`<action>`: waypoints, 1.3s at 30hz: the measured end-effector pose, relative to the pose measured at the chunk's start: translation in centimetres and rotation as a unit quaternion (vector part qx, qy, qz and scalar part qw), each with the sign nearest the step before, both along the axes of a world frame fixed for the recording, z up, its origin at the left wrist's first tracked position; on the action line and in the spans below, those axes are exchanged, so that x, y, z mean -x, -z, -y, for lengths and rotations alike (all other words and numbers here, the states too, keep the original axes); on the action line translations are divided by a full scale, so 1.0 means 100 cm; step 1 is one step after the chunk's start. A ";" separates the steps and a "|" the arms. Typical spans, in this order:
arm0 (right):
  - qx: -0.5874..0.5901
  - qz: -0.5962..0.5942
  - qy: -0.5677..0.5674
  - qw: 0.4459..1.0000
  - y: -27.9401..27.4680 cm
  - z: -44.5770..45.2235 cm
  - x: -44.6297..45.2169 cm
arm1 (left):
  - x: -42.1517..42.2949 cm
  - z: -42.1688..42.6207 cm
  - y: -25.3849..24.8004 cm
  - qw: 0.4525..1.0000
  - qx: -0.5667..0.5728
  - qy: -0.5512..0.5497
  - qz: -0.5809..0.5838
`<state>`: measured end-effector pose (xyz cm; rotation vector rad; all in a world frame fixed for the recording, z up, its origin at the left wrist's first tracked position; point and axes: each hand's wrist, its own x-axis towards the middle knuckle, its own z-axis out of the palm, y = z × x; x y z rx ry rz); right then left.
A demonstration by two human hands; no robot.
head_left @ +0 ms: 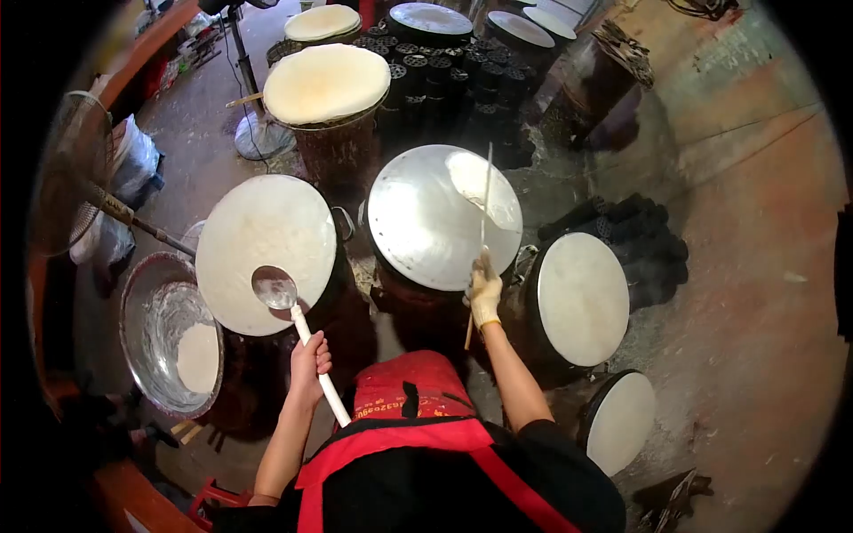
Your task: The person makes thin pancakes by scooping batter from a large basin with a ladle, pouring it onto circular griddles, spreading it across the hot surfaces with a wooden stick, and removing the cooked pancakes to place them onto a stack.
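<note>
My left hand point(311, 360) is wrapped round the white handle of a ladle point(275, 290). The ladle's bowl is over the left griddle point(235, 213), whose round top is coated with pale batter. In a white glove, my right hand point(484, 289) grips a long thin stick point(486, 200) that reaches across the right part of the middle griddle point(418, 218). A patch of wet batter point(475, 182) lies on that shiny metal surface, near its far right edge. Whether the stick touches the batter I cannot tell.
At left stands a metal basin point(160, 351) with white batter point(197, 358), near a fan point(75, 169). Flat pale rounds point(327, 82) rest on a drum behind. Covered griddles point(583, 299) stand at right, beside black coal briquettes point(631, 235).
</note>
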<state>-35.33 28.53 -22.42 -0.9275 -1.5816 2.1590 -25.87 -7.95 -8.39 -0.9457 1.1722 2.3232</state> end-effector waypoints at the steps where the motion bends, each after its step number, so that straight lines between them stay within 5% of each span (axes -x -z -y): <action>1: -0.039 -0.035 -0.025 0.998 0.031 -0.006 0.013 | -0.001 -0.003 -0.001 1.000 0.008 -0.004 -0.006; 3: -0.138 0.029 -0.063 0.988 -0.026 0.022 0.032 | -0.004 -0.009 0.002 1.000 0.008 -0.015 -0.017; 5: -0.107 0.128 -0.113 0.980 -0.099 0.042 0.035 | -0.009 -0.014 0.015 0.999 -0.008 -0.028 -0.030; 10: -0.086 0.063 -0.368 0.924 -0.113 -0.004 0.012 | -0.025 -0.051 0.028 0.996 0.011 -0.084 -0.023; 14: -0.164 0.082 -0.205 0.961 -0.059 -0.067 -0.012 | -0.042 -0.074 0.031 0.992 0.014 -0.126 -0.009; 16: -0.158 0.072 -0.165 0.971 -0.078 -0.071 -0.008 | -0.052 -0.087 0.031 0.989 0.020 -0.147 -0.007; 18: -0.307 0.026 -0.304 0.901 -0.043 -0.089 0.019 | -0.059 -0.101 0.033 0.986 0.021 -0.162 -0.007; 21: -0.198 0.014 -0.384 0.902 -0.043 -0.072 0.034 | -0.072 -0.123 0.039 0.983 0.016 -0.184 0.012; 26: -0.188 -0.058 -0.551 0.811 -0.103 -0.120 0.012 | -0.091 -0.144 0.058 0.975 -0.031 -0.217 0.039; 29: -0.168 -0.004 -0.464 0.870 -0.078 -0.156 0.024 | -0.093 -0.149 0.056 0.970 -0.041 -0.235 0.046; 31: -0.125 0.041 -0.309 0.942 -0.068 -0.150 0.045 | -0.091 -0.153 0.050 0.969 -0.030 -0.243 0.043; 34: -0.313 -0.030 -0.439 0.842 -0.058 -0.138 0.062 | -0.086 -0.161 0.036 0.967 -0.008 -0.252 0.047; 36: -0.094 0.039 -0.528 0.843 -0.053 -0.127 0.058 | -0.081 -0.162 0.031 0.964 -0.006 -0.259 0.058; 38: -0.098 0.063 -0.581 0.806 -0.077 -0.138 0.048 | -0.080 -0.161 0.024 0.964 0.003 -0.257 0.063; 39: -0.137 -0.050 -0.585 0.797 -0.052 -0.150 0.046 | -0.078 -0.160 0.021 0.963 0.014 -0.259 0.068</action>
